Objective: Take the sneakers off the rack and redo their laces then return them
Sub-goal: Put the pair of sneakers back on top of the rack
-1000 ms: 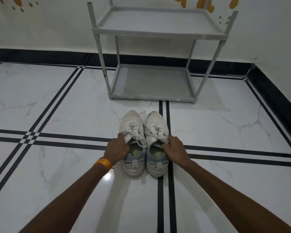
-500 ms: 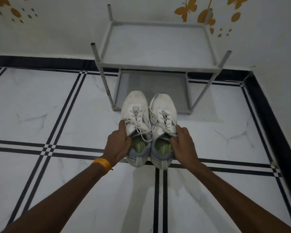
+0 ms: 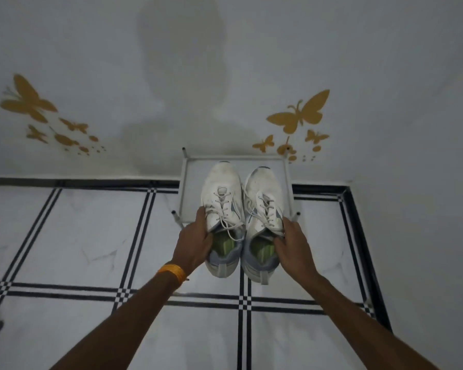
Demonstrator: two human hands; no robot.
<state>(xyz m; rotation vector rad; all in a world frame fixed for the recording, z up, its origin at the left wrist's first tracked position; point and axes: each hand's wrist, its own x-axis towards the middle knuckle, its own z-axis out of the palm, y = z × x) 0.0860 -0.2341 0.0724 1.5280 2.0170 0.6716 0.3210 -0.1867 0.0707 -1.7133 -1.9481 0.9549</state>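
Two white sneakers with grey heels and green insoles hang side by side in the air, toes pointing away from me. My left hand [image 3: 194, 245] grips the left sneaker [image 3: 221, 198] at its collar. My right hand [image 3: 292, 244] grips the right sneaker [image 3: 262, 201] the same way. Their white laces are threaded and hang loose over the tongues. The toes are over the top shelf of the grey rack [image 3: 191, 188], seen from above against the wall. I cannot tell whether the soles touch the shelf.
The rack stands against a white wall [image 3: 225, 76] with gold butterfly stickers [image 3: 297, 116], near a corner on the right. The floor [image 3: 78, 236] is white marble tile with black stripe lines. An orange band is on my left wrist.
Both hands lifted the pair off the floor and carried it forward and up over the rack's top shelf. The view rose, so the rack now appears from above.
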